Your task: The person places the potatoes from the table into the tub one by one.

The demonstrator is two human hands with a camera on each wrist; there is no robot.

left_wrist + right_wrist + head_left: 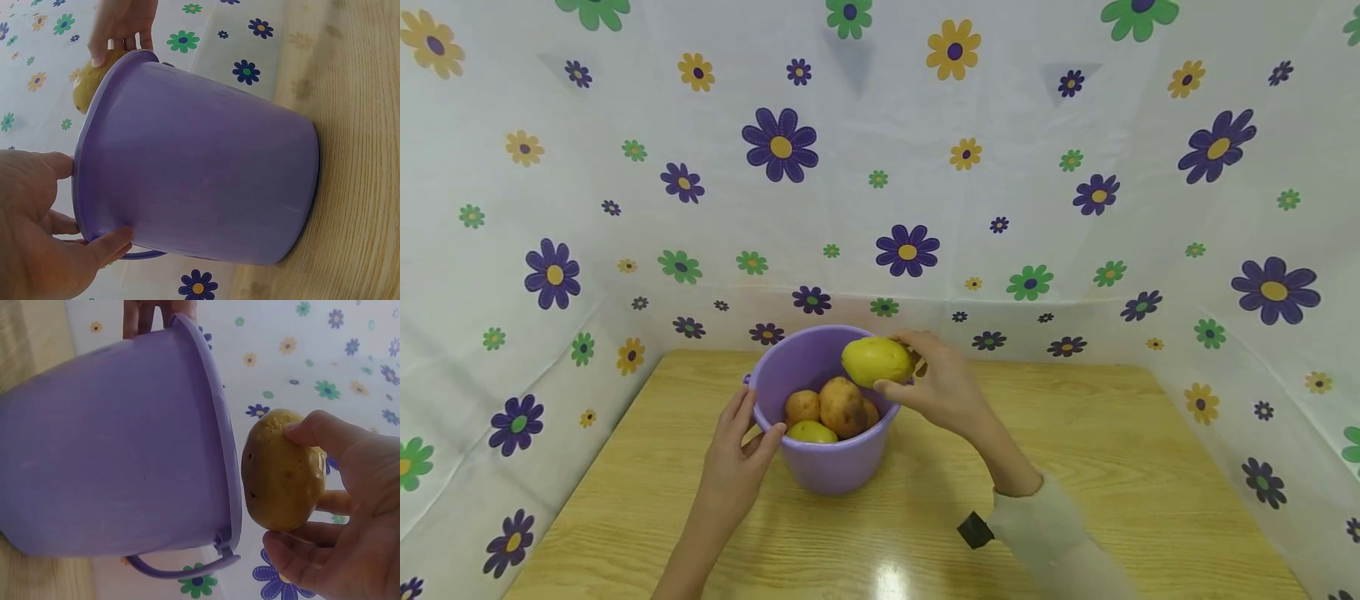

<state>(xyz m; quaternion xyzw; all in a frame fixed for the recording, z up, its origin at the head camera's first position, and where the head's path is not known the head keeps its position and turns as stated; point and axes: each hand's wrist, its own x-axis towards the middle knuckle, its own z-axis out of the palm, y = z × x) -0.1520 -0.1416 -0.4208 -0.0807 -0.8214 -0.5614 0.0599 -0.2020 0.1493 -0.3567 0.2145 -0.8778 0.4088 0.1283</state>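
A purple bucket (838, 467) stands upright on the table with brown potatoes (842, 407) and a yellow fruit (812, 432) inside. My left hand (735, 450) holds the bucket's rim at its near left side, thumb and fingers spread along the edge, as the left wrist view also shows. Above the right part of the opening, my right hand (943, 383) grips a yellow mango-like fruit (876, 361) between thumb and fingers. Dark specks mark this fruit (284, 472) in the right wrist view, where it is just outside the rim line. The bucket's floor is hidden.
The wooden table (1037, 433) extends around the bucket. A white flower-printed cloth (1037, 225) encloses the back and sides. The bucket's purple handle (181, 572) hangs down at its side. A small black object (975, 530) sits by the right sleeve (1045, 533).
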